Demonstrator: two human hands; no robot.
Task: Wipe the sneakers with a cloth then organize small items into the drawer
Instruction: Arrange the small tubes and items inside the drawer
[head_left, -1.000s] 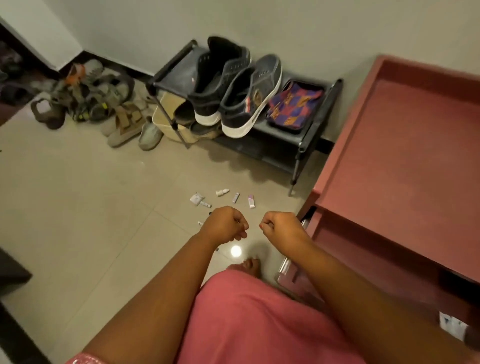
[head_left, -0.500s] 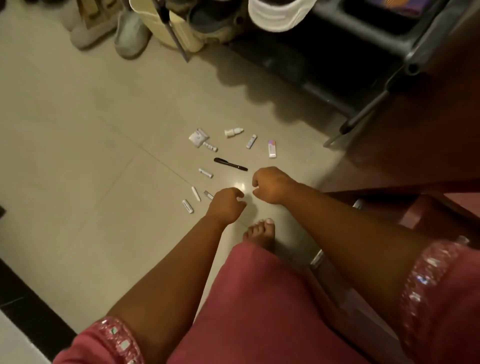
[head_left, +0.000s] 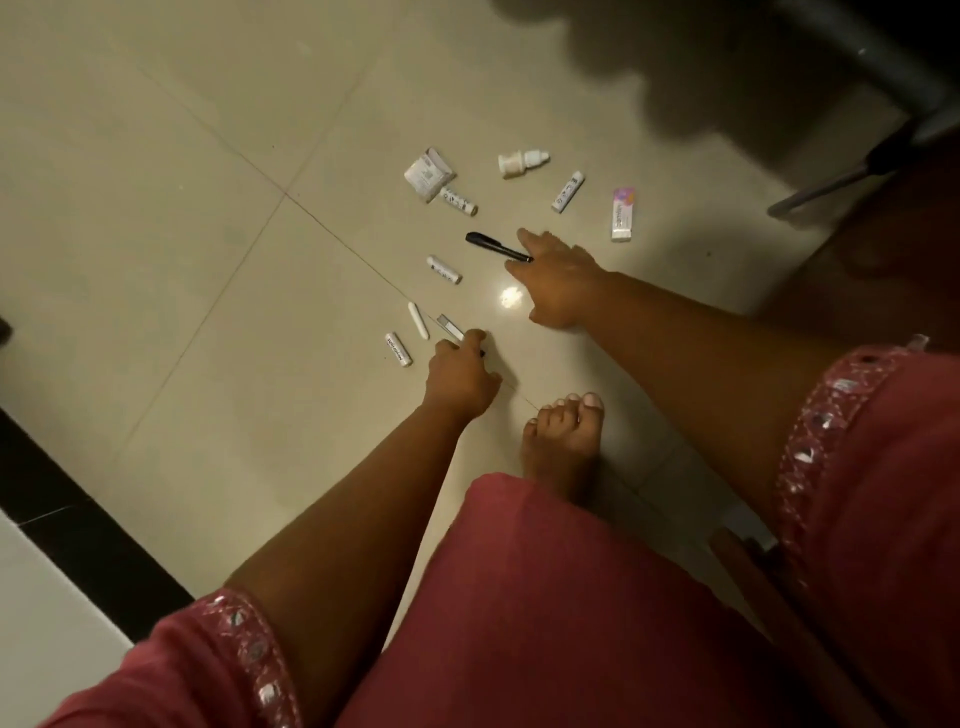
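Right hand (head_left: 558, 283) reaches down to the beige tiled floor (head_left: 182, 208), its fingers spread and straight, the fingertips touching the near end of the slim black pen (head_left: 497, 246), which lies flat and is not yet gripped. Left hand (head_left: 461, 376) lies nearer the bare foot (head_left: 563, 447) than the pen is, fingers curled round the end of a small white and grey flat stick (head_left: 451, 328). Just left of that stick lie a plain white capsule-shaped tube (head_left: 418, 320) and a white printed tube (head_left: 398, 349). Left of the pen rests another short white printed tube (head_left: 444, 269). Beyond the pen (farther from the person) sit a crumpled white sachet (head_left: 428, 173), a white dropper bottle (head_left: 522, 162), two more white tubes (head_left: 458, 201) (head_left: 568, 191) and, to the right, a white and pink rectangular box (head_left: 623, 213).
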